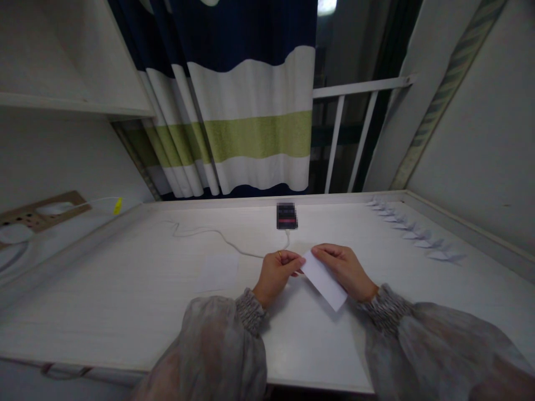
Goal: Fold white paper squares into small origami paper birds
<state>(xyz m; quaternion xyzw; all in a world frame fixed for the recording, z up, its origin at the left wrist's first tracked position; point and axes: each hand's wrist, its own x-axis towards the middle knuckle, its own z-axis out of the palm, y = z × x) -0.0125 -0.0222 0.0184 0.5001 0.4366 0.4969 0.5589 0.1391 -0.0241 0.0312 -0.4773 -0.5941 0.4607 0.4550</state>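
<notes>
A folded white sheet of paper (324,280) is held just above the white desk (125,301) between both hands. My left hand (276,274) pinches its upper left corner, fingers curled, a ring on one finger. My right hand (345,270) grips the paper's upper right edge with fingers closed over it. Both wrists wear gathered grey sleeves.
A dark phone (286,215) lies beyond the hands with a white cable (209,233) running left across the desk. A row of several small folded paper pieces (412,234) lines the right side. Another flat white sheet (218,272) lies left of the hands. A striped curtain (251,111) hangs behind.
</notes>
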